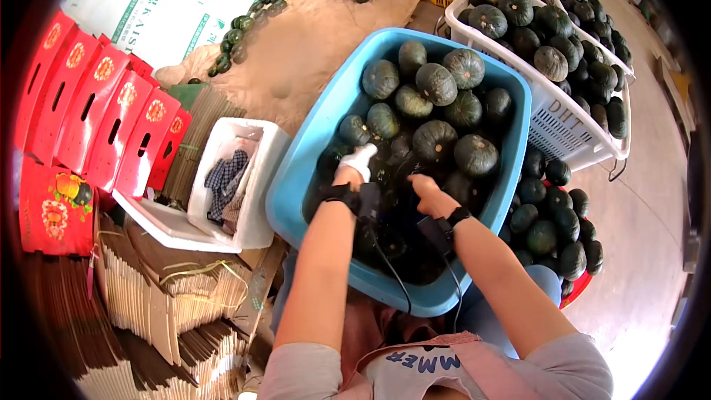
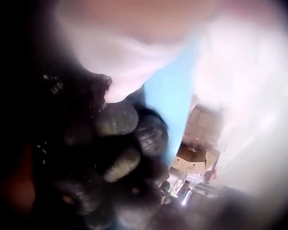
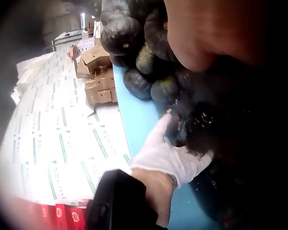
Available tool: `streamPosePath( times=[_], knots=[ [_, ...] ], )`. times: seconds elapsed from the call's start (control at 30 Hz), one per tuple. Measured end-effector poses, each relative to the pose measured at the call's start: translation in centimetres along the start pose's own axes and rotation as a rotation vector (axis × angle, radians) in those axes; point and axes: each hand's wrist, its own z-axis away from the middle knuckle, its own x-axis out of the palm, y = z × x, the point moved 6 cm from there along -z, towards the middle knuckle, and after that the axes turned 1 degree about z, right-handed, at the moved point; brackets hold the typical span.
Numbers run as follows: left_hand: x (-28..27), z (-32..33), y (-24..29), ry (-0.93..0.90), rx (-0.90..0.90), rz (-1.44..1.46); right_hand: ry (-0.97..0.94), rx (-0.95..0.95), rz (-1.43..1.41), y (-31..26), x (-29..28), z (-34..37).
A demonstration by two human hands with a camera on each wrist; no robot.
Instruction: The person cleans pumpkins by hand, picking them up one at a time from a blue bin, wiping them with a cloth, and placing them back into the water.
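A large blue tub (image 1: 278, 204) of dark water holds many dark green pumpkins (image 1: 435, 84), heaped toward its far side. My left hand (image 1: 360, 161), in a white glove, reaches into the water at the tub's left. In the right wrist view its gloved thumb and fingers (image 3: 164, 160) grip a wet dark pumpkin (image 3: 204, 120), mostly lost in shadow. Opposite it, my bare right hand (image 1: 428, 192) dips into the water with bent fingers. Its fingertips are hidden, and I cannot tell whether it holds anything.
White crates (image 1: 552, 115) piled with pumpkins stand at the right, above a red basin (image 1: 575, 290) of more. Left of the tub are a foam box (image 1: 278, 152) with cloth, red cartons (image 1: 96, 115) and stacked cardboard (image 1: 141, 304). Small pumpkins (image 1: 235, 37) lie on a brown sheet.
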Motion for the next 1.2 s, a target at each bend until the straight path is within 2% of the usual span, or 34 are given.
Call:
streamPosePath(
  times=[0.03, 0.1, 0.13, 0.17, 0.23, 0.27, 0.3, 0.37, 0.4, 0.43, 0.47, 0.5, 0.53, 0.57, 0.6, 0.67, 0.7, 0.73, 0.77, 0.83, 0.87, 0.9, 0.97, 1.0, 1.03, 1.1, 1.13, 1.2],
  knots=[
    [1.0, -0.7, -0.6, 0.016, -0.138, 0.088, -0.08, 0.085, 0.092, 0.7, 0.7, -0.8],
    [2.3, -3.4, -1.2, -0.088, -0.2, -0.013, -0.035, 0.162, 0.117, 1.2, 1.6, 0.3],
    [2.6, -3.7, -1.8, -0.057, -0.236, 0.127, -0.033, 0.152, 0.117, 1.4, 1.6, 0.9],
    [2.2, -0.1, -0.1, -0.048, -0.125, 0.081, -0.038, -0.004, 0.115, 1.1, 1.7, 1.2],
    [2.0, 0.6, -0.5, 0.326, 0.281, -0.151, -0.054, -0.318, 0.106, 0.2, 2.3, 2.3],
    [1.9, 1.1, 0.0, 0.318, 0.349, -0.271, -0.061, -0.47, 0.1, -0.5, 2.5, 3.1],
    [1.4, 1.5, 0.0, 0.318, 0.353, -0.277, -0.061, -0.473, 0.094, -0.9, 2.9, 4.9],
    [1.1, 3.5, 0.7, 0.159, 0.577, -0.134, -0.08, -0.505, -0.037, -2.7, 4.0, 11.2],
    [1.0, 5.0, 0.9, 0.083, 0.565, 0.004, -0.068, -0.554, -0.061, -3.3, 3.9, 12.1],
    [1.2, 6.9, 1.3, -0.163, 0.619, 0.411, -0.058, -0.597, -0.089, -3.8, 3.9, 12.9],
    [0.7, 8.5, 1.4, -0.24, 0.575, 0.56, -0.172, -0.63, -0.209, -4.0, 3.9, 12.2],
    [0.5, 10.3, 1.4, -0.314, 0.526, 0.714, -0.324, -0.545, -0.345, -4.2, 4.2, 13.6],
    [0.9, 12.6, 1.7, -0.38, 0.615, 0.843, -0.391, -0.58, -0.276, -4.0, 4.2, 15.5],
    [1.5, 13.0, 1.4, -0.446, 0.546, 1.075, -0.457, -0.618, -0.205, -4.2, 4.4, 18.9],
    [1.5, 13.7, 1.3, -0.388, 0.55, 1.044, -0.14, -0.649, -0.188, -3.2, 4.1, 21.2],
    [1.7, 14.8, 0.8, -0.326, 0.548, 1.011, -0.136, -0.706, -0.186, -1.6, 3.6, 20.9],
    [1.6, 14.9, 0.4, -0.225, 0.562, 0.95, -0.134, -0.771, -0.171, -1.6, 3.4, 21.2],
    [1.3, 15.2, -0.3, -0.121, 0.57, 0.887, -0.156, -0.769, -0.155, -0.7, 2.7, 21.4],
    [1.1, 15.6, -0.6, -0.11, 0.561, 0.885, -0.162, -0.756, -0.155, -0.1, 2.4, 22.8],
    [2.1, 16.6, -0.4, -0.392, 0.363, 1.106, -0.177, -0.962, 0.087, 0.0, 2.0, 25.2],
    [2.3, 16.7, -0.8, -0.415, 0.284, 1.12, -0.194, -0.982, 0.171, 0.5, 1.9, 25.7],
    [2.2, 16.0, -1.6, -0.408, 0.305, 1.073, -0.298, -1.012, 0.113, 1.4, 2.6, 26.1],
    [1.8, 12.7, -3.4, -0.315, 0.337, 0.994, -0.258, -1.234, 0.299, 0.9, 2.8, 27.2],
    [2.3, 11.6, -4.1, -0.411, 0.322, 0.934, -0.293, -1.237, 0.43, 0.4, 3.1, 26.3],
    [1.6, 10.6, -4.1, -0.151, 0.534, 0.781, -0.155, -1.41, 0.3, -0.3, 3.1, 26.2],
    [3.5, 11.9, -4.5, -0.191, 0.477, 0.807, -0.02, -1.382, 0.246, -2.1, 2.8, 24.3],
    [3.6, 14.4, -3.4, -0.101, 0.655, 0.613, -0.217, -1.035, 0.133, -2.3, 2.9, 20.8],
    [4.5, 19.3, -0.6, -0.207, 0.724, 0.364, -0.569, -0.455, -0.241, -2.2, 2.2, 19.5]
  ],
)
